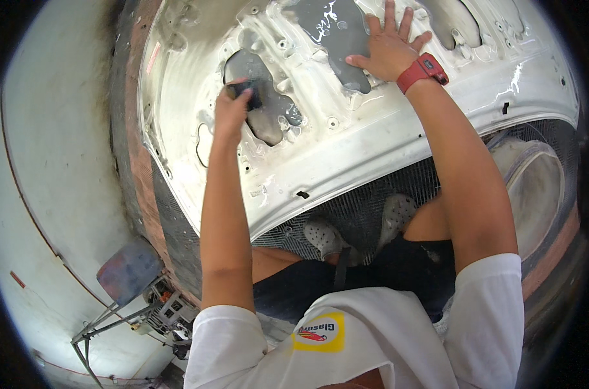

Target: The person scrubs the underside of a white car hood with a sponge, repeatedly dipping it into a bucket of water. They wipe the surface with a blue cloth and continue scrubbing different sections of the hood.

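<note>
A white car hood [320, 152] lies in front of me with its ribbed inner side up. Its surface looks wet and has recessed grey areas between the ribs. My left hand [231, 111] is closed on a small dark pad [253, 96], held against the left grey recess [268, 123]. Whether the pad is a sponge or an abrasive cannot be made out. At the far side, my right hand [393, 53] rests palm down with fingers spread, partly over the middle grey recess [336, 39]. A red wristwatch [425, 70] is on that wrist.
Under the hood's near edge is a dark ribbed mat [353, 211], where my feet in grey clogs [323, 236] are. A round pale tub-like object [534, 188] stands at the right. A metal-framed stand [116, 318] with a dark panel is at the lower left.
</note>
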The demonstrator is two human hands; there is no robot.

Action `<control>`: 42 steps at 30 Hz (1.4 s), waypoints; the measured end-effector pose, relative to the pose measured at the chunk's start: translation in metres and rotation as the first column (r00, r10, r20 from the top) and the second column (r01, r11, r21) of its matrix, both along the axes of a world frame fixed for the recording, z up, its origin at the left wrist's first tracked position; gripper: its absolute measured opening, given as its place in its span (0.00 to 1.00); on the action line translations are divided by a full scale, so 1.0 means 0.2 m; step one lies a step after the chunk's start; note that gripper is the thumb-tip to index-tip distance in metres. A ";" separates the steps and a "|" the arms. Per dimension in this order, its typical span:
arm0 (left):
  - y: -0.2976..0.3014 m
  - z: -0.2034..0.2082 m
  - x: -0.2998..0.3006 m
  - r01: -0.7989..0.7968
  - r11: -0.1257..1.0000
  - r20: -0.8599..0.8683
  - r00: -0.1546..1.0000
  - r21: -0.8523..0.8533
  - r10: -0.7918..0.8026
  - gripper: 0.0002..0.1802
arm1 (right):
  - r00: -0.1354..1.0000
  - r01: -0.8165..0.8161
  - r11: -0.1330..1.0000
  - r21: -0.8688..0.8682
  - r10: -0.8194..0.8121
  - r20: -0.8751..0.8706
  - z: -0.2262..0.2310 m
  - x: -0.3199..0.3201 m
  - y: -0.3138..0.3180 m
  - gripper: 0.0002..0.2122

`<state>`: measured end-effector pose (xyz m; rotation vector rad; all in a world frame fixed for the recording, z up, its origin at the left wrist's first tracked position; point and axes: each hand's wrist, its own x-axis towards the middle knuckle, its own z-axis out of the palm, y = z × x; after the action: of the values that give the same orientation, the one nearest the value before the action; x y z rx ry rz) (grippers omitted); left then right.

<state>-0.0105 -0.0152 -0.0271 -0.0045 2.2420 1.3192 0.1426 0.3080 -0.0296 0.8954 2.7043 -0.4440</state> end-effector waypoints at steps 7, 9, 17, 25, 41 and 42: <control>0.29 -0.06 -0.14 -0.215 0.821 -0.470 0.880 -0.528 -0.072 0.26 | 0.997 -0.021 0.999 0.041 0.018 0.074 0.03 0.00 0.01 0.51; 0.30 -0.06 -0.19 -0.319 0.813 -0.453 0.888 -0.487 0.077 0.26 | 0.996 -0.033 0.999 0.043 0.029 0.090 0.02 -0.01 -0.01 0.51; 0.31 -0.01 -0.07 0.181 0.828 -0.184 0.929 -0.531 -0.321 0.28 | 0.994 -0.026 0.999 0.026 0.023 0.106 0.00 0.00 0.03 0.52; 0.23 0.08 0.04 0.325 0.699 -0.002 0.906 -0.637 -0.423 0.30 | 0.995 -0.035 0.998 0.048 0.030 0.099 -0.01 0.00 0.02 0.52; 0.29 0.23 0.24 0.508 0.507 0.026 0.724 -0.697 -0.689 0.30 | 0.996 -0.024 0.998 0.050 0.019 0.092 0.00 0.00 0.02 0.52; 0.25 0.26 0.18 0.438 0.618 -0.027 0.802 -0.653 -0.597 0.29 | 0.995 -0.028 0.998 0.058 0.023 0.097 0.00 0.00 0.01 0.51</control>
<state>0.0256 0.0354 0.0252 0.5693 2.5036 0.2335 0.1433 0.3108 -0.0300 0.8734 2.6495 -0.3089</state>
